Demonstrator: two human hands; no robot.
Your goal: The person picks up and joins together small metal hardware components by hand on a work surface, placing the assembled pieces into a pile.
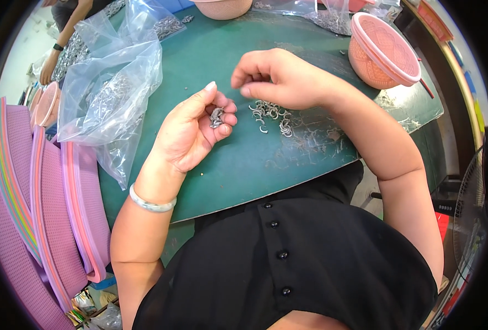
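Note:
My left hand (184, 129) is turned palm up above the green table (222, 187). Its fingers curl around a small clump of grey curved metal pieces (217, 117). To the right, my right hand (288, 80) hovers with its fingers bent and the thumb close beneath them; whatever may be between the fingertips is hidden. Just below that hand lies a loose pile of small C-shaped metal pieces (268, 111) on the tabletop. A pale bangle (152, 203) circles my left wrist.
Clear plastic bags (125, 135) with metal parts lie at the left. Purple perforated baskets (81, 203) stand beside the table's left edge. A pink basket (378, 58) sits at the far right, a beige bowl (222, 8) at the back. Another person's hand (48, 69) shows at the upper left.

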